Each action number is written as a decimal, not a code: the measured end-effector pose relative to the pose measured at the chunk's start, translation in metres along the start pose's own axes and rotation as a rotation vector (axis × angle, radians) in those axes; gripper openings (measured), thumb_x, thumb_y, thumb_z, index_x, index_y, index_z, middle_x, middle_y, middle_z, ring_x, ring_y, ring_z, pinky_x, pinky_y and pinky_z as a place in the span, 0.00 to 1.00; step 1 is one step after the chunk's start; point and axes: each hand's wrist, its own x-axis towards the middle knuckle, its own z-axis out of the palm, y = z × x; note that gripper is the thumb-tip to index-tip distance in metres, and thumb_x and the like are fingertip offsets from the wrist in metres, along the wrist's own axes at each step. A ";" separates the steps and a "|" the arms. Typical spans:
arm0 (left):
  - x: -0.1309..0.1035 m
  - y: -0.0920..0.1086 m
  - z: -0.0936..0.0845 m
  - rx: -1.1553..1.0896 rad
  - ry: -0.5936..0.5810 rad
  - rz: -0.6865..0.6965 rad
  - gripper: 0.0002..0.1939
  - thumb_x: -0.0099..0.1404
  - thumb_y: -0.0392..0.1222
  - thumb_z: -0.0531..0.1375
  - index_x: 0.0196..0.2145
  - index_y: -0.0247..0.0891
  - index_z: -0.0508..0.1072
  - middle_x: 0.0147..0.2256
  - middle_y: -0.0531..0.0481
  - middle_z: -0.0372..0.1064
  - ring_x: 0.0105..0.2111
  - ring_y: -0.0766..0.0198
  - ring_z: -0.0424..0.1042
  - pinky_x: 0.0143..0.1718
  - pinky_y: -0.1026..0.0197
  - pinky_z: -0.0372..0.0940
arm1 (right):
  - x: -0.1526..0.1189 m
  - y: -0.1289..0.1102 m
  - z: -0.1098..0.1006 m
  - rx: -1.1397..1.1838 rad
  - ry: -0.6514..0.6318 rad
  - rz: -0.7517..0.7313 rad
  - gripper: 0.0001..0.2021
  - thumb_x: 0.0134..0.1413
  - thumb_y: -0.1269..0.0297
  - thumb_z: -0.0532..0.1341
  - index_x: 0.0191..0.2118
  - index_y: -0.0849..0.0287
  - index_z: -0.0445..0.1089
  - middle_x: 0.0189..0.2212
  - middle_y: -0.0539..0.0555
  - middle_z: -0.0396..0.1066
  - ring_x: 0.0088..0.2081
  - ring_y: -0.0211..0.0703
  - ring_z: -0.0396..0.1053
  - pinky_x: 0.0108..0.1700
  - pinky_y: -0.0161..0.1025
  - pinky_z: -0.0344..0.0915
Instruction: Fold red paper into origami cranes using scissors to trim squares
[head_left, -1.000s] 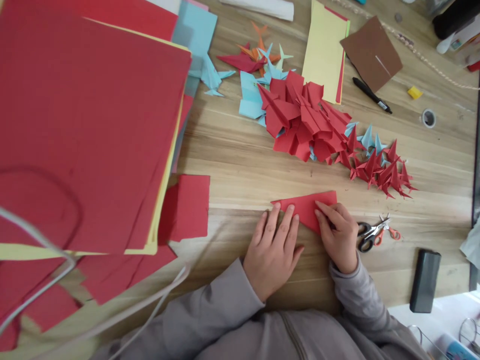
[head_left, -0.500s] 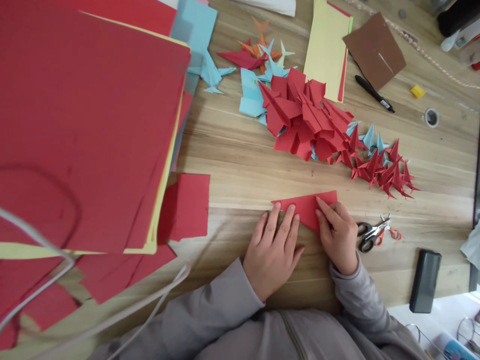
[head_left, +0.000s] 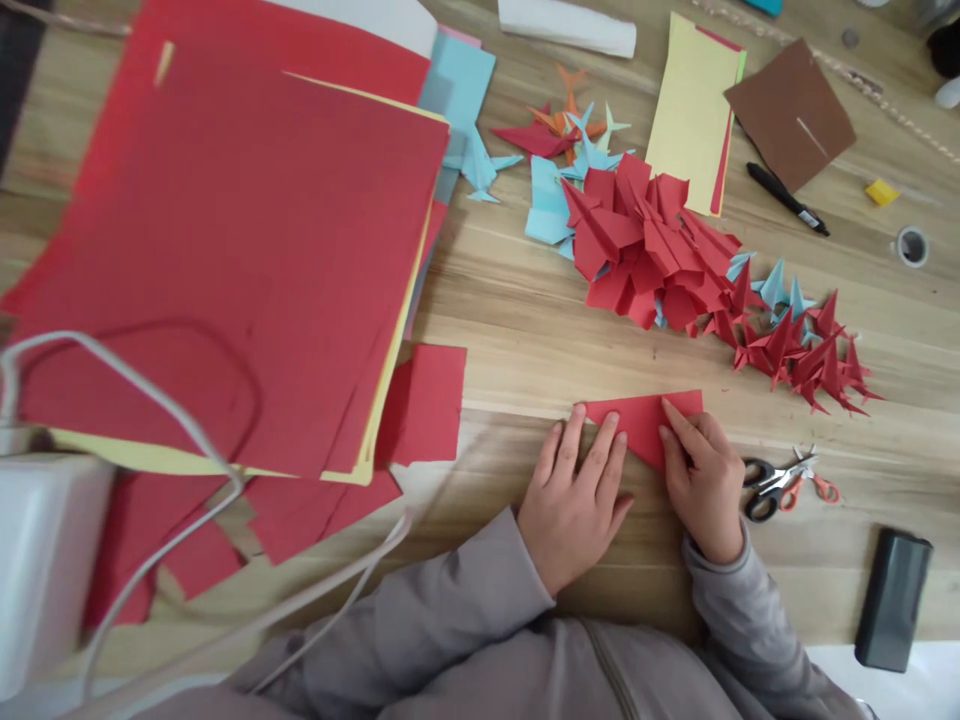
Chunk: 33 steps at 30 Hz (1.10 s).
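A folded red paper (head_left: 637, 420) lies on the wooden table, narrow at its left end and wider at its right. My left hand (head_left: 574, 500) is spread, with its fingertips resting on the paper's left part and lower edge. The thumb and index finger of my right hand (head_left: 701, 475) press on the right part of the paper, the other fingers curled in. Beyond the paper is a pile of folded red pieces (head_left: 652, 240), with a cluster of smaller pointed red pieces (head_left: 802, 345) to its right.
Large red sheets (head_left: 240, 250) are stacked at the left, with a white cable (head_left: 180, 410) over them. Two scissors (head_left: 780, 485) lie right of my right hand, near a black case (head_left: 892, 600). A black pen (head_left: 787, 200) and brown paper (head_left: 791, 115) are further back.
The whole view has shifted, so the things on the table appear further right and a white box shows at the lower left. My hands stay in about the same pose on the red paper.
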 end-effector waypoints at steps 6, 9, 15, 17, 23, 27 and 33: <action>0.003 -0.003 -0.004 -0.016 -0.001 0.005 0.28 0.61 0.51 0.55 0.55 0.31 0.65 0.60 0.39 0.55 0.62 0.36 0.46 0.57 0.40 0.50 | 0.000 0.000 0.000 -0.012 0.014 -0.006 0.17 0.59 0.67 0.53 0.52 0.56 0.68 0.28 0.54 0.68 0.28 0.39 0.66 0.31 0.35 0.63; 0.005 -0.006 -0.007 -0.035 -0.012 0.008 0.28 0.62 0.51 0.54 0.55 0.32 0.66 0.59 0.40 0.57 0.60 0.36 0.49 0.55 0.38 0.50 | 0.000 0.000 0.000 -0.017 0.003 -0.003 0.17 0.59 0.67 0.53 0.52 0.56 0.68 0.28 0.54 0.68 0.29 0.40 0.66 0.31 0.35 0.63; 0.006 -0.005 -0.008 -0.027 -0.004 -0.025 0.28 0.61 0.53 0.54 0.55 0.37 0.66 0.59 0.42 0.57 0.60 0.33 0.48 0.56 0.33 0.44 | 0.000 0.000 0.001 -0.026 0.004 -0.008 0.17 0.59 0.67 0.53 0.52 0.56 0.68 0.28 0.53 0.67 0.29 0.39 0.66 0.31 0.35 0.63; 0.004 -0.003 -0.008 -0.010 0.005 -0.046 0.29 0.60 0.54 0.54 0.55 0.38 0.66 0.60 0.44 0.56 0.60 0.30 0.46 0.56 0.32 0.42 | 0.000 0.000 0.001 -0.028 0.008 -0.010 0.17 0.59 0.67 0.53 0.52 0.56 0.68 0.28 0.53 0.67 0.29 0.39 0.66 0.31 0.35 0.63; 0.002 0.000 -0.006 0.030 0.015 -0.049 0.29 0.62 0.53 0.52 0.57 0.37 0.64 0.61 0.45 0.54 0.61 0.35 0.47 0.56 0.37 0.43 | 0.001 0.000 0.001 -0.019 0.017 -0.011 0.16 0.59 0.67 0.53 0.52 0.57 0.69 0.29 0.54 0.68 0.29 0.39 0.66 0.31 0.35 0.63; 0.003 -0.002 -0.006 0.010 0.014 -0.030 0.28 0.63 0.52 0.52 0.56 0.35 0.64 0.60 0.42 0.55 0.61 0.40 0.50 0.57 0.41 0.44 | 0.000 0.000 0.001 -0.025 -0.003 -0.003 0.16 0.59 0.67 0.53 0.52 0.59 0.68 0.29 0.54 0.68 0.29 0.39 0.66 0.31 0.35 0.63; 0.004 -0.004 -0.007 -0.006 0.010 -0.028 0.27 0.63 0.52 0.52 0.55 0.36 0.66 0.59 0.42 0.57 0.60 0.40 0.52 0.55 0.41 0.46 | 0.001 -0.003 0.000 0.015 -0.011 0.020 0.16 0.60 0.67 0.52 0.51 0.58 0.69 0.29 0.54 0.68 0.30 0.39 0.66 0.33 0.35 0.64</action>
